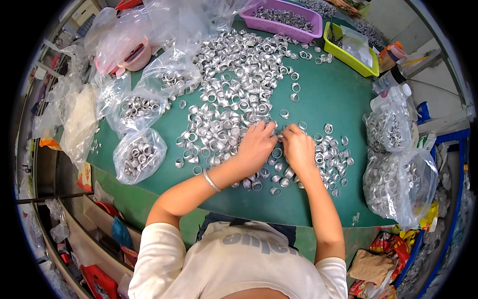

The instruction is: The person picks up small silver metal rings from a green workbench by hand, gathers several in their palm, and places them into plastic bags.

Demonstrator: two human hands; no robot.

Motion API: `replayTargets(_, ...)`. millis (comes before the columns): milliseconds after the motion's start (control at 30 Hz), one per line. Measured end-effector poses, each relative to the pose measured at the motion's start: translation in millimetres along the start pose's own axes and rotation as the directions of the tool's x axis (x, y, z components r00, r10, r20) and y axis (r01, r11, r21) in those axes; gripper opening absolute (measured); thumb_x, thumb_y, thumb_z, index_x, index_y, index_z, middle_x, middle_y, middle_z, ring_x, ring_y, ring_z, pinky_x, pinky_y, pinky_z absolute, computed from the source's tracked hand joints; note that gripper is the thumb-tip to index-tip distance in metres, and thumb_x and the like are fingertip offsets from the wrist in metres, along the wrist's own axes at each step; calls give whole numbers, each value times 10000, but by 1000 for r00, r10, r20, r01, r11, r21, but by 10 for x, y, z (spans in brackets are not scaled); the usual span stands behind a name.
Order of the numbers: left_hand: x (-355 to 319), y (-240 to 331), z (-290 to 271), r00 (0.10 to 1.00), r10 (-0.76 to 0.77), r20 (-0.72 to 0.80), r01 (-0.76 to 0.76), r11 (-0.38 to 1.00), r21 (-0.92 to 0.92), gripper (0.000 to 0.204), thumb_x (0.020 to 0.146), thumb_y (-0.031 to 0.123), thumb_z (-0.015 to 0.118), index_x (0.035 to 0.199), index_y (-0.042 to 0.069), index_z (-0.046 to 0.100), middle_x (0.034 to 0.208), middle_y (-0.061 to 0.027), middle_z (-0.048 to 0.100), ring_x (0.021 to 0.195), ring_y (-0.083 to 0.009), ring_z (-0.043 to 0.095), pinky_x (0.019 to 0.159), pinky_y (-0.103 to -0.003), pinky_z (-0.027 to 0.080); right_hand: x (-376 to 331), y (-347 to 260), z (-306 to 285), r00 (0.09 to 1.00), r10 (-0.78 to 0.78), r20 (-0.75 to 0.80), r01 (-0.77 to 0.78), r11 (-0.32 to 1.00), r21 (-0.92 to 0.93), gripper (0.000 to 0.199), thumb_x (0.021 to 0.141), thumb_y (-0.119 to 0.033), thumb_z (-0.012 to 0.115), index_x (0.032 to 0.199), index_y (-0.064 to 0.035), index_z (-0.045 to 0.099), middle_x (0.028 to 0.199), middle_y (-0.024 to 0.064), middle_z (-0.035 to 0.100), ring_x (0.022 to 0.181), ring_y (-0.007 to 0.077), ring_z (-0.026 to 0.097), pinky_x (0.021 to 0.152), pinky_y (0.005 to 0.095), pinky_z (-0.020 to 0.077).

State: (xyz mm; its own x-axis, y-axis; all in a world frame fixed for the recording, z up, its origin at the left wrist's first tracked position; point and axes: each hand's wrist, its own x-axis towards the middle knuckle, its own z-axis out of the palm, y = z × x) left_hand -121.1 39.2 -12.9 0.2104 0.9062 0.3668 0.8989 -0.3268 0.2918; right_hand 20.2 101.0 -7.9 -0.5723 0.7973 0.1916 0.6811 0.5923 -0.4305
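A large heap of silver metal rings (239,70) spreads down the middle of the green table toward me. My left hand (256,145) is at the heap's near right edge, its fingers curled together among the rings; what they pinch is hidden. Close beside it, my right hand (298,149) has thumb and fingers pinched, with a bit of silver metal, seemingly a ring, at the tips. The two hands' fingertips almost meet. A smaller group of loose rings (331,159) lies to the right of my right hand, and several more rings (279,182) sit below, between my wrists.
Clear plastic bags of rings stand at the left (140,154) and right (393,174) table edges. At the back are a purple basket (318,31) and a yellow-green tray (351,61). A pink bowl (138,61) stands back left, bottles (396,94) at right. Another person's hands (346,6) show far off.
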Motion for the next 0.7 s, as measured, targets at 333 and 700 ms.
replayTargets(333,-64,-4,34,996,-63,-65,50,981,-189,165,708,42,637,872,30,647,914,-87,505,827,-260,483,711,-359,391,-283,187,-272,794,243,558,-509,-236,828,195,842,-53,536,989,52,611,729,85,612,410,79,440,338,189,257)
replayTargets(700,-63,-42,45,1000,6,0,-6,995,-95,155,717,22,597,869,9,627,831,-91,501,797,-255,490,669,-351,375,-364,46,-138,847,453,278,-503,513,696,108,815,-64,588,871,-22,670,762,76,619,467,153,548,434,281,435)
